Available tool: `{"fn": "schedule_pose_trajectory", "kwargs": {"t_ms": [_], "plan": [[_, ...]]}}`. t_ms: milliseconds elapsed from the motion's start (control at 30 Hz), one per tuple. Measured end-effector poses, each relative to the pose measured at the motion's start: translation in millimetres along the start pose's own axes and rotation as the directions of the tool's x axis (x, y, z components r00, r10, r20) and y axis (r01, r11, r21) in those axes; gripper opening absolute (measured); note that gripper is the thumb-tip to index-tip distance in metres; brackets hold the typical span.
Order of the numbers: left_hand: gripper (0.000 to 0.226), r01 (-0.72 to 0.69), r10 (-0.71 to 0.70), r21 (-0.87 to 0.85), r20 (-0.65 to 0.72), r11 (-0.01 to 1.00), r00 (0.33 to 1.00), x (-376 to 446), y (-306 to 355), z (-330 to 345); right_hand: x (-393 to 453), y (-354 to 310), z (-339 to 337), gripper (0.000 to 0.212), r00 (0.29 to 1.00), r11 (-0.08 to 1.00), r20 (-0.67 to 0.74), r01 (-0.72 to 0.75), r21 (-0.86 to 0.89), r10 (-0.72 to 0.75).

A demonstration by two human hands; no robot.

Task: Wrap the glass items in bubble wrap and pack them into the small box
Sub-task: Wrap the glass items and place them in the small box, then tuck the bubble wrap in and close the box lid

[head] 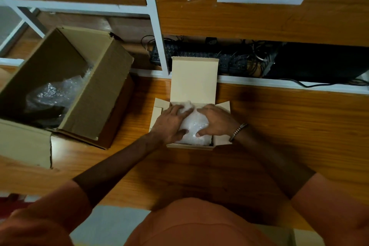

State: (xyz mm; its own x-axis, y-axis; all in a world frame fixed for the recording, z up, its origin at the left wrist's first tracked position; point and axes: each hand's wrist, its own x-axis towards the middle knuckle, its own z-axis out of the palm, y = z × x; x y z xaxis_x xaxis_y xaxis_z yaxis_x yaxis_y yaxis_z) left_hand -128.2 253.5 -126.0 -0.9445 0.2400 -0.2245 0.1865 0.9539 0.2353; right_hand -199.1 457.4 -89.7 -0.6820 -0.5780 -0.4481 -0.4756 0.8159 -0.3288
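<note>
A small cardboard box (193, 80) stands open on the wooden table, its lid flap raised at the back. Inside it lies a white bubble-wrapped bundle (193, 126). My left hand (169, 123) lies on the bundle's left side, fingers spread over the top and thumb on the front. My right hand (216, 121) holds the right side the same way, with a metal bracelet on its wrist. Both hands press the bundle down into the box. What is inside the wrap is hidden.
A large open cardboard box (103, 90) with bubble wrap (54, 94) and something dark inside sits at the left. Behind the small box a white-framed shelf (159, 46) holds a keyboard (199, 54) and cables. A black device (319, 64) sits at the right.
</note>
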Motion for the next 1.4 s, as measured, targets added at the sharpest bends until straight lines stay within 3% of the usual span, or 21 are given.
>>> {"fn": "schedule_pose_trajectory", "kwargs": {"t_ms": [67,133,300,433,533,700,833,1000,1233,1400], "plan": [[0.099,-0.047,0.038,-0.114,-0.082,0.992,0.996,-4,-7,-9,2,2,-1,0.111,1.000,1.000,-0.023,0.009,-0.002,-0.009],[0.103,-0.141,0.141,0.011,-0.114,0.990,0.983,-4,-15,-13,5,2,2,0.107,0.998,0.997,-0.021,0.050,-0.065,-0.051],[0.093,-0.252,0.242,0.220,0.072,0.942,0.968,6,-27,2,13,-2,14,0.090,0.996,0.993,-0.058,0.058,-0.105,-0.064],[0.085,-0.270,0.267,0.050,0.066,0.962,0.962,15,-31,7,12,-3,16,0.084,0.998,0.992,-0.049,0.036,-0.120,-0.042],[0.081,-0.228,0.232,-0.066,0.047,0.971,0.972,20,-36,1,11,-1,20,0.081,0.996,0.992,-0.028,0.077,-0.097,-0.080],[0.086,-0.225,0.227,-0.038,0.061,0.974,0.972,18,-37,-1,2,3,21,0.081,0.990,0.981,-0.041,0.126,-0.146,-0.133],[0.110,-0.213,0.212,-0.011,0.142,0.977,0.967,16,-38,-3,-4,11,7,0.094,0.987,0.976,0.052,0.161,-0.149,-0.155],[0.126,-0.158,0.131,0.194,0.145,0.968,0.981,8,-45,-4,-2,16,15,0.105,0.993,0.936,-0.039,0.092,-0.340,-0.112],[0.125,-0.173,0.157,0.238,0.087,0.956,0.984,11,-36,7,-5,13,42,0.093,0.979,0.939,-0.165,0.057,-0.338,-0.119],[0.119,-0.148,0.122,0.225,0.124,0.963,0.985,1,-30,-6,-8,16,11,0.097,0.997,0.975,0.022,0.079,-0.205,-0.076]]}}
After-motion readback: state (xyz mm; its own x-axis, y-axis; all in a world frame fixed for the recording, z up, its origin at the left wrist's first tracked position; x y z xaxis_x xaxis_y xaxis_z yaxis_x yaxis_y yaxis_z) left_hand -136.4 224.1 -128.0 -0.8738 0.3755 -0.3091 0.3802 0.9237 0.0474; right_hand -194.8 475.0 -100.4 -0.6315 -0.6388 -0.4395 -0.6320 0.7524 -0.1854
